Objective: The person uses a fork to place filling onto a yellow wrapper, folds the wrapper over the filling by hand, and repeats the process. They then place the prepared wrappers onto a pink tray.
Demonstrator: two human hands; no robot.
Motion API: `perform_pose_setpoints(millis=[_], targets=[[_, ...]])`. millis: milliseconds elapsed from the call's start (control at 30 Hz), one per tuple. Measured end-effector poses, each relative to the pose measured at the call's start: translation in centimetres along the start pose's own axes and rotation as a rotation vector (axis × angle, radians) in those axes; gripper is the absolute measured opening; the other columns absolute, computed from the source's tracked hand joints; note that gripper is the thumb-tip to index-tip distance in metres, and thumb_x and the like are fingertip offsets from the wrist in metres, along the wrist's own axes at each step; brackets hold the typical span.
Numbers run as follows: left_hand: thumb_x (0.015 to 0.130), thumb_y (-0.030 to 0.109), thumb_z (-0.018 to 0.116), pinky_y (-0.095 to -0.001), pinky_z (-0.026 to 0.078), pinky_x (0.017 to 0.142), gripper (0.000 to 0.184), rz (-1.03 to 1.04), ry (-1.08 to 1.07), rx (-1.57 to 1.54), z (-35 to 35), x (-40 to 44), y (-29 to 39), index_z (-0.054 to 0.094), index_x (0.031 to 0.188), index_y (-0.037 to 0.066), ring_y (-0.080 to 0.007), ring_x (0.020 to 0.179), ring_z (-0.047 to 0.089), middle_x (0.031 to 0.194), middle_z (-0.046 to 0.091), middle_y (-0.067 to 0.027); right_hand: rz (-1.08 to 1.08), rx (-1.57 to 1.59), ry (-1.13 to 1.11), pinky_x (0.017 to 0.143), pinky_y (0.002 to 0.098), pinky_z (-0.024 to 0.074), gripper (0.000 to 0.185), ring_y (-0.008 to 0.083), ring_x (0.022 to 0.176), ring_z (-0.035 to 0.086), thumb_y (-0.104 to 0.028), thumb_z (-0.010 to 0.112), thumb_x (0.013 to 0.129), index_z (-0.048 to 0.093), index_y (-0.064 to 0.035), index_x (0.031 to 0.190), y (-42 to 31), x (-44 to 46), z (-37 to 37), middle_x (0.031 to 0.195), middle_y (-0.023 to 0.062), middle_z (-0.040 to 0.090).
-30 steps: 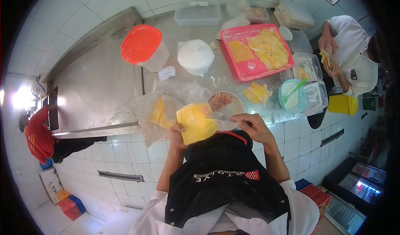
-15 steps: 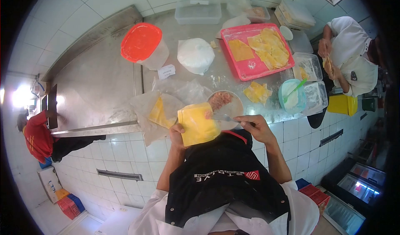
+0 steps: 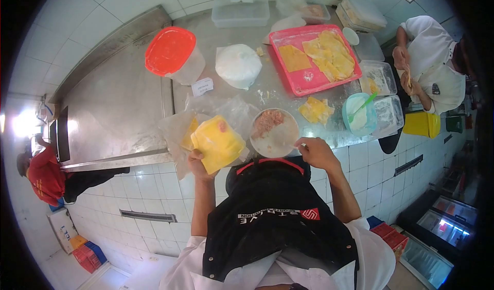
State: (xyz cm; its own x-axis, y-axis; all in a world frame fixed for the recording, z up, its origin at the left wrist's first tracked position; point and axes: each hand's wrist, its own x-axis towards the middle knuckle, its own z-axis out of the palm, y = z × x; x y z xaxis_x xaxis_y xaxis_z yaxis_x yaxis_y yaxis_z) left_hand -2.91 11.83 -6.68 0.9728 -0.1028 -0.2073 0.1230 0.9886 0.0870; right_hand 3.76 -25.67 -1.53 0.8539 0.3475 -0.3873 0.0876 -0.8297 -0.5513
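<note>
Gripping sheets [image 3: 218,147] w/ L hand [image 3: 201,163], ctr-left; showing 1 meat dab [image 3: 222,126] done, more left in bowl [image 3: 281,142]. Bending R hand [image 3: 317,153] fingers, ctr-right; unclear if holding anything.

On my feed I read STRIVE upside down in white capitals across the black cloth apron [image 3: 267,243], with smaller lettering, apparently SPORTS NUTRITION, beneath, and an S-like mark in the red square logo [image 3: 310,214] beside it. I can't make out the small white rectangular paper label [image 3: 202,86] on the grey metal worktop [image 3: 121,92].
</note>
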Motion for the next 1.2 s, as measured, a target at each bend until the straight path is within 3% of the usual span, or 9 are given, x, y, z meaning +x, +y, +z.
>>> perform_pose_setpoints(millis=[100,233,333,533,733,833,933,1033,1200], targets=[[0.07,0.009,0.053,-0.0575,0.047,0.109,0.073,0.045,-0.003,0.066,0.4,-0.4,0.4,0.047,0.141,-0.005,-0.0451,0.125,0.057,0.139,0.057,-0.0233,0.04,0.001,-0.036,0.083,0.0495,0.0546,0.021,0.041,0.088,0.07,-0.022,0.062,0.091,0.077,-0.0102,0.099,0.5,0.8,0.0,0.091,0.0204,0.073],[0.068,0.011,0.053,-0.0604,0.046,0.109,0.075,0.032,0.009,0.015,-0.1,-0.4,0.0,0.049,0.141,-0.001,-0.0462,0.128,0.055,0.14,0.057,-0.0229,0.018,-0.011,-0.084,0.084,0.0464,0.0554,0.02,0.0399,0.09,0.07,-0.021,0.063,0.09,0.078,-0.0103,0.097,0.8,2.6,-0.1,0.094,0.0206,0.074],[0.068,0.011,0.053,-0.0597,0.046,0.109,0.075,0.03,0.023,0.013,0.2,-0.2,-0.7,0.049,0.141,-0.001,-0.046,0.128,0.056,0.14,0.057,-0.0227,-0.085,0.088,-0.16,0.076,0.0382,0.0546,0.022,0.0311,0.083,0.072,-0.02,0.064,0.09,0.078,-0.0078,0.102,2.1,4.8,1.8,0.089,0.0184,0.074],[0.068,0.009,0.053,-0.0588,0.046,0.109,0.074,0.031,0.034,0.029,0.2,0.0,-1.2,0.05,0.141,-0.001,-0.046,0.127,0.056,0.14,0.057,-0.0227,-0.105,0.488,-0.231,0.073,0.0325,0.0522,0.022,0.0183,0.077,0.068,-0.017,0.065,0.091,0.075,-0.0011,0.103,2.9,6.5,3.1,0.084,0.014,0.073],[0.068,0.009,0.053,-0.0584,0.046,0.109,0.073,0.012,0.035,-0.008,1.0,-0.3,-0.9,0.049,0.14,-0.001,-0.0454,0.127,0.057,0.14,0.057,-0.0225,-0.157,0.123,0.071,0.075,0.0386,0.0547,0.021,0.0293,0.082,0.073,-0.019,0.067,0.092,0.074,-0.006,0.107,1.8,3.7,0.6,0.092,0.0143,0.075],[0.068,0.009,0.053,-0.0581,0.046,0.109,0.073,0.011,0.033,0.017,0.4,-0.1,-0.8,0.049,0.141,-0.001,-0.0453,0.127,0.057,0.14,0.057,-0.0224,-0.156,0.034,0.082,0.076,0.0429,0.0553,0.021,0.0339,0.087,0.072,-0.02,0.068,0.092,0.073,-0.0087,0.108,0.1,3.3,0.4,0.098,0.0133,0.075],[0.068,0.009,0.053,-0.058,0.046,0.109,0.073,0.025,0.023,0.028,0.4,0.1,-1.0,0.049,0.141,-0.001,-0.0453,0.127,0.057,0.14,0.057,-0.0225,-0.281,-0.026,0.203,0.073,0.0461,0.0551,0.016,0.0357,0.084,0.07,-0.021,0.066,0.093,0.073,-0.012,0.104,-0.4,2.6,1.3,0.094,0.0115,0.072],[0.068,0.009,0.053,-0.0582,0.046,0.11,0.074,0.029,0.019,0.03,0.7,0.1,-1.1,0.049,0.141,-0.001,-0.0454,0.127,0.056,0.14,0.057,-0.0227,-0.247,-0.052,0.22,0.071,0.0454,0.0551,0.017,0.0348,0.084,0.069,-0.019,0.062,0.095,0.074,-0.0136,0.106,-1.4,1.7,1.9,0.093,0.0111,0.068],[0.068,0.008,0.053,-0.0588,0.045,0.11,0.075,0.019,0.044,0.02,0.3,0.1,-1.4,0.049,0.142,-0.001,-0.0455,0.128,0.055,0.141,0.057,-0.0224,-0.136,-0.125,0.068,0.078,0.0475,0.054,0.026,0.038,0.086,0.067,-0.019,0.052,0.1,0.074,-0.0125,0.114,-1.6,1.0,4.8,0.097,0.014,0.066]])
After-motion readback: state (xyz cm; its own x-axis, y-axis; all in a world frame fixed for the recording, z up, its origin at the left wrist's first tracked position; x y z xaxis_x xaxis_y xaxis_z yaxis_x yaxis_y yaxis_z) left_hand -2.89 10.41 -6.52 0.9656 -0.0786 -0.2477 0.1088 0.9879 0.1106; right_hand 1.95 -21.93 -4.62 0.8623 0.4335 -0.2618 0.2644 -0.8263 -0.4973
